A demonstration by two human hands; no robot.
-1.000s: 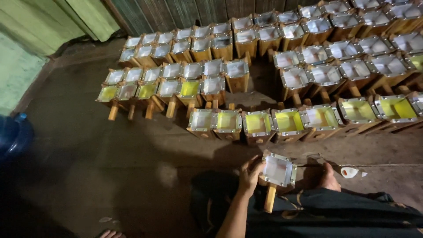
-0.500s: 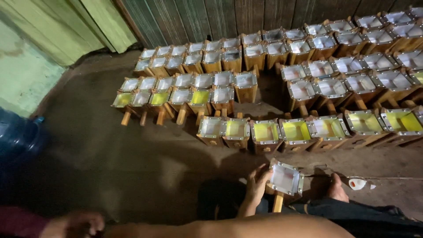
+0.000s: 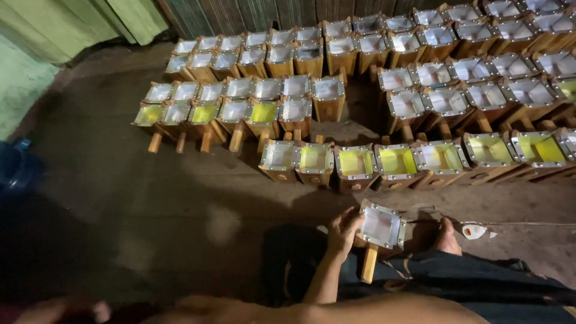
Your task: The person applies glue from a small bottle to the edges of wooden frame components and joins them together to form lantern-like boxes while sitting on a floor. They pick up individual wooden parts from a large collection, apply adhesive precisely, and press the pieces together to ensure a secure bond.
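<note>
The held box (image 3: 381, 228) was tan wood with a silvery rim and a pale white inside. Boxes (image 3: 355, 162) in the nearest row showed yellow inside, others greyish white. The floor (image 3: 150, 198) was dark brown, the wall (image 3: 24, 78) pale green.

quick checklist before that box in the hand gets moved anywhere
1. Grip on the held wooden box: left hand clasps its left side. Ok.
2. Second hand on the box: right hand cannot be made out. Cannot tell.
3. Box upright: metal-rimmed opening faces up, wooden handle points toward the person. Ok.
4. Box contents: inside looks pale, not yellow like the front row. Cannot tell if it is empty.
5. Bare floor beside the rows: open patch left of the front row. Ok.
6. Small white thing on the floor near the foot: close to the work. Not ok.
</note>
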